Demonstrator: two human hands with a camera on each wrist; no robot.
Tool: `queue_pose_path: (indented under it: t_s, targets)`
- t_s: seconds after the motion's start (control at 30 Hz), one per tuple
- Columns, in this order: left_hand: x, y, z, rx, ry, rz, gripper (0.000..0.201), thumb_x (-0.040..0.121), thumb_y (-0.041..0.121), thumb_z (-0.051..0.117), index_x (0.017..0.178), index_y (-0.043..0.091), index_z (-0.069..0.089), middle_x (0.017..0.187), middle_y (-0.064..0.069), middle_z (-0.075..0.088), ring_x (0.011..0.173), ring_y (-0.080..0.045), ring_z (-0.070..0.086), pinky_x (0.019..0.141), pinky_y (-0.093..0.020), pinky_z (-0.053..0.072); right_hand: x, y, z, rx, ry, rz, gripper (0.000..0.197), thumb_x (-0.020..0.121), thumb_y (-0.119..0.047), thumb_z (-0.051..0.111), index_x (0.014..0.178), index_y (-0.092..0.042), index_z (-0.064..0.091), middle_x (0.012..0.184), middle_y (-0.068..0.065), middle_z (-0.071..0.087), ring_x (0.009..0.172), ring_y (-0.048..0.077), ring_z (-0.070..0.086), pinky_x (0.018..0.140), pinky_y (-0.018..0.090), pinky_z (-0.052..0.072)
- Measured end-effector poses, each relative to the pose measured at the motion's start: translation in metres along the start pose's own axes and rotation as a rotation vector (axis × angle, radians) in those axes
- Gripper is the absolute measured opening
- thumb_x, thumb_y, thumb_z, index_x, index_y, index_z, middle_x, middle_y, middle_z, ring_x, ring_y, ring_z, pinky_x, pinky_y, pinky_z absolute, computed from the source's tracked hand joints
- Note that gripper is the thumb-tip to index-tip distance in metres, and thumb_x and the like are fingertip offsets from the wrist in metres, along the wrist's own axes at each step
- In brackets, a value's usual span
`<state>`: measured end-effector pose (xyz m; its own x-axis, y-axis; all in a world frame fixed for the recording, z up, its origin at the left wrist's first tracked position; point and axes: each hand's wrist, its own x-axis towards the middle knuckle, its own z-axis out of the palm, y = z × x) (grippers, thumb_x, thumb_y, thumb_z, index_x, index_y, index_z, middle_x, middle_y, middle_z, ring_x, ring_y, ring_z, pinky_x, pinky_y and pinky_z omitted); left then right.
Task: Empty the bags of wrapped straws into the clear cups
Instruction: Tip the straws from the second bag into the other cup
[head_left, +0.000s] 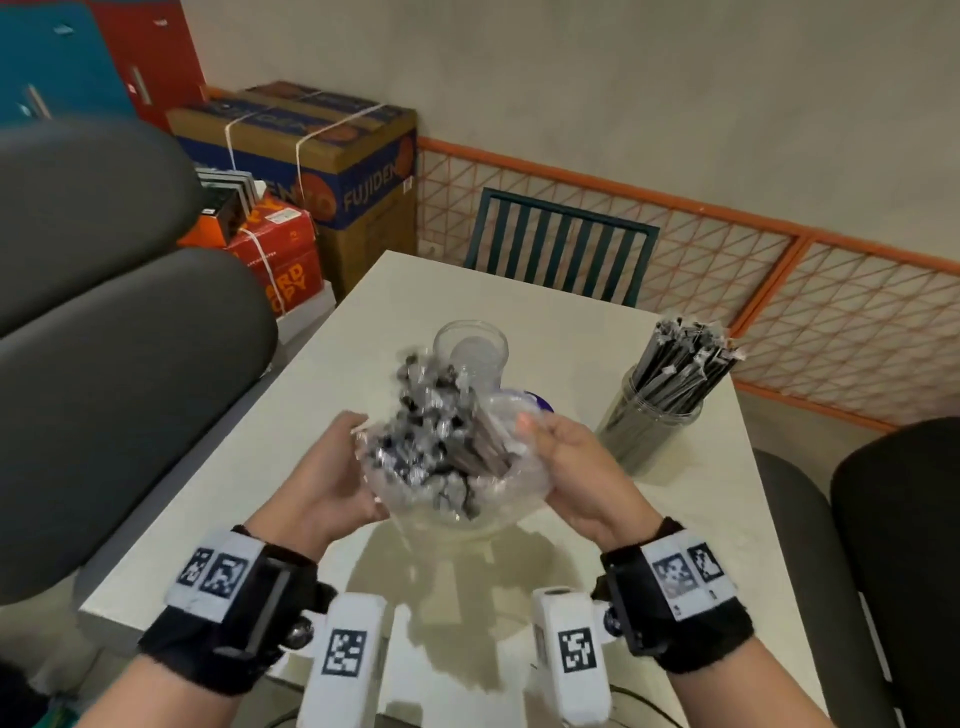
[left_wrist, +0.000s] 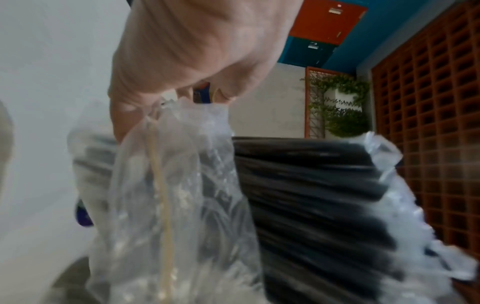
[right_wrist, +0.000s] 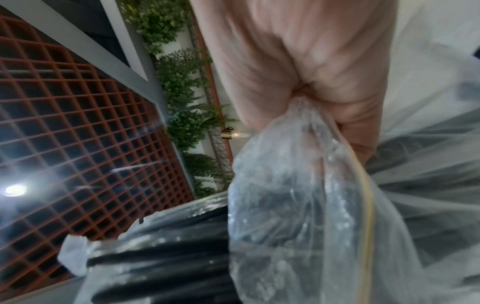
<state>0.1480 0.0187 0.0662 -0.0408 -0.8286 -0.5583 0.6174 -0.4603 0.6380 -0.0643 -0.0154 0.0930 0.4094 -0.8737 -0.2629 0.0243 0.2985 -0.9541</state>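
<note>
The left hand (head_left: 332, 467) and right hand (head_left: 576, 462) each pinch a gathered side of the bag (head_left: 452, 499), fingers curled tight into the film; the wrist views show it bunched in each grip. The bag hangs between the hands, above the bench (head_left: 519, 597) and close to the body, its mouth open toward the far side with straws (head_left: 441, 415) sticking out of it.

The film looks thin, soft and slick, so I judge it will crumple and slide unless held by bunched folds, as now; the bottom corners would be the better hold for tipping. The straws look light and stiff, in glossy wrappers, likely to slip out in a rush and fan apart.

Just beyond the hands, past the straw tips, stands an empty cup (head_left: 470, 353), the probable target. Beyond the right hand and further to the right stands a full cup (head_left: 649, 426) packed with upright straws.
</note>
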Motion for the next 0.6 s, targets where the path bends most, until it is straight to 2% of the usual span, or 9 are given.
queue_pose_path:
  t_s: [0.07, 0.17, 0.27, 0.3, 0.37, 0.47, 0.5, 0.57, 0.6]
  targets:
    - [-0.010, 0.018, 0.021, -0.084, -0.095, 0.012, 0.053, 0.096, 0.033, 0.034, 0.070, 0.006, 0.071, 0.068, -0.013, 0.072, 0.055, -0.026, 0.070, 0.042, -0.036, 0.055, 0.004, -0.026, -0.001, -0.010, -0.037, -0.071, 0.030, 0.098, -0.023, 0.044, 0.108, -0.004, 0.065, 0.106, 0.020, 0.070, 0.095, 0.031, 0.067, 0.090, 0.043, 0.052]
    - [-0.019, 0.041, 0.044, -0.091, -0.263, 0.052, 0.061, 0.096, 0.038, 0.034, 0.077, -0.001, 0.076, 0.092, -0.022, 0.073, 0.074, -0.032, 0.072, 0.053, -0.044, 0.058, 0.016, -0.060, 0.006, -0.130, -0.003, -0.188, 0.031, 0.097, -0.027, 0.047, 0.102, -0.003, 0.065, 0.106, 0.024, 0.069, 0.091, 0.032, 0.066, 0.088, 0.045, 0.050]
    - [-0.018, 0.061, 0.055, -0.024, -0.201, 0.060, 0.049, 0.097, 0.036, 0.038, 0.098, -0.001, 0.071, 0.115, -0.023, 0.066, 0.091, -0.032, 0.070, 0.075, -0.047, 0.058, 0.032, -0.081, 0.015, -0.217, -0.041, -0.249, 0.045, 0.094, -0.038, 0.049, 0.106, 0.002, 0.064, 0.110, 0.027, 0.066, 0.101, 0.040, 0.065, 0.093, 0.050, 0.049]
    - [-0.018, 0.067, 0.058, 0.023, -0.204, 0.066, 0.043, 0.096, 0.031, 0.042, 0.097, -0.001, 0.070, 0.113, -0.023, 0.067, 0.090, -0.031, 0.071, 0.075, -0.046, 0.058, 0.036, -0.087, 0.019, -0.247, -0.073, -0.261, 0.051, 0.092, -0.044, 0.049, 0.107, 0.003, 0.064, 0.110, 0.027, 0.067, 0.102, 0.039, 0.065, 0.094, 0.051, 0.048]
    - [-0.017, 0.082, 0.065, 0.122, -0.281, 0.095, 0.039, 0.090, 0.018, 0.046, 0.072, -0.002, 0.074, 0.081, -0.020, 0.074, 0.068, -0.023, 0.073, 0.055, -0.035, 0.060, 0.045, -0.099, 0.023, -0.344, -0.120, -0.282, 0.063, 0.086, -0.055, 0.050, 0.103, 0.003, 0.065, 0.107, 0.026, 0.067, 0.098, 0.036, 0.066, 0.094, 0.052, 0.049]
    - [-0.027, 0.107, 0.083, 0.223, -0.239, 0.204, 0.065, 0.097, 0.013, 0.035, 0.041, -0.001, 0.065, 0.046, -0.013, 0.065, 0.039, -0.013, 0.064, 0.033, -0.020, 0.047, 0.061, -0.123, 0.027, -0.399, -0.119, -0.322, 0.063, 0.086, -0.055, 0.052, 0.099, 0.004, 0.066, 0.106, 0.026, 0.068, 0.093, 0.033, 0.068, 0.091, 0.048, 0.052]
    - [-0.016, 0.119, 0.081, 0.262, -0.235, 0.215, 0.059, 0.097, 0.018, 0.039, 0.049, -0.002, 0.068, 0.051, -0.014, 0.067, 0.043, -0.012, 0.065, 0.038, -0.019, 0.050, 0.067, -0.131, 0.027, -0.415, -0.089, -0.348, 0.064, 0.083, -0.057, 0.056, 0.099, 0.005, 0.066, 0.107, 0.025, 0.068, 0.092, 0.029, 0.068, 0.090, 0.046, 0.052]
    - [0.005, 0.138, 0.079, 0.273, -0.225, 0.241, 0.029, 0.087, 0.029, 0.059, 0.098, 0.004, 0.071, 0.093, -0.016, 0.073, 0.076, -0.018, 0.071, 0.064, -0.031, 0.058, 0.083, -0.144, 0.026, -0.554, 0.012, -0.383, 0.076, 0.070, -0.064, 0.067, 0.112, -0.001, 0.058, 0.121, 0.022, 0.060, 0.104, 0.026, 0.062, 0.086, 0.042, 0.053]
    - [0.012, 0.145, 0.080, 0.300, -0.186, 0.292, 0.047, 0.079, 0.028, 0.070, 0.120, 0.008, 0.060, 0.115, -0.015, 0.067, 0.090, -0.023, 0.069, 0.071, -0.038, 0.057, 0.092, -0.147, 0.023, -0.615, 0.059, -0.355, 0.081, 0.066, -0.063, 0.070, 0.121, -0.007, 0.050, 0.128, 0.016, 0.052, 0.111, 0.023, 0.057, 0.081, 0.032, 0.050]
